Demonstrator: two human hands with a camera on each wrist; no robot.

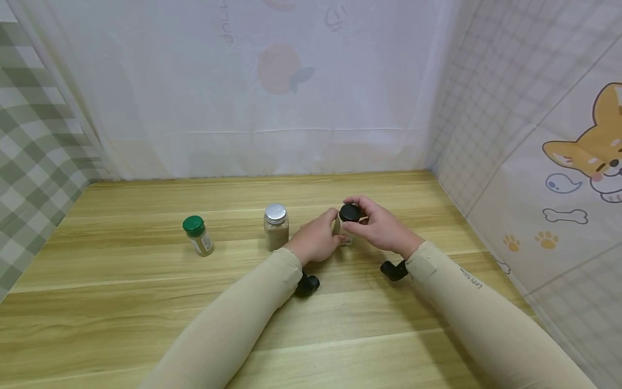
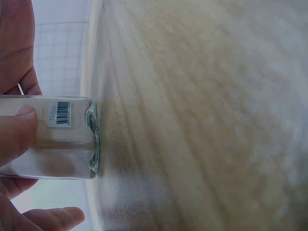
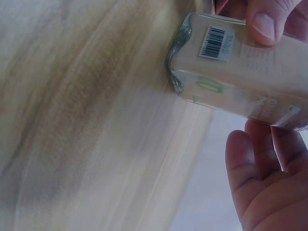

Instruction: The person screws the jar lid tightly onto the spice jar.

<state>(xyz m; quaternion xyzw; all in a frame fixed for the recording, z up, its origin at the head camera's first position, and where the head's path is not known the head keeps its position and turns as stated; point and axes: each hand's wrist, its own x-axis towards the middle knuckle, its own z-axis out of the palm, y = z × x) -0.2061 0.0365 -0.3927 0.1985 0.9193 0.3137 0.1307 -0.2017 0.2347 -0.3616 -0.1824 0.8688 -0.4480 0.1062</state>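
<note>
Right of the table's middle stands a square glass jar of pale beige powder, topped by a black lid. My left hand grips the jar's body from the left, its thumb pressed on the glass close to a barcode label. On the other side, my right hand holds the black lid between thumb and fingers. Several curled fingers show below the jar in the right wrist view. The lid is outside both wrist views.
Left of my hands is a silver-lidded jar of brown powder, close to the left wrist. Farther left stands a small green-capped shaker. White patterned cloth hangs behind the wooden table, with a printed wall covering at right.
</note>
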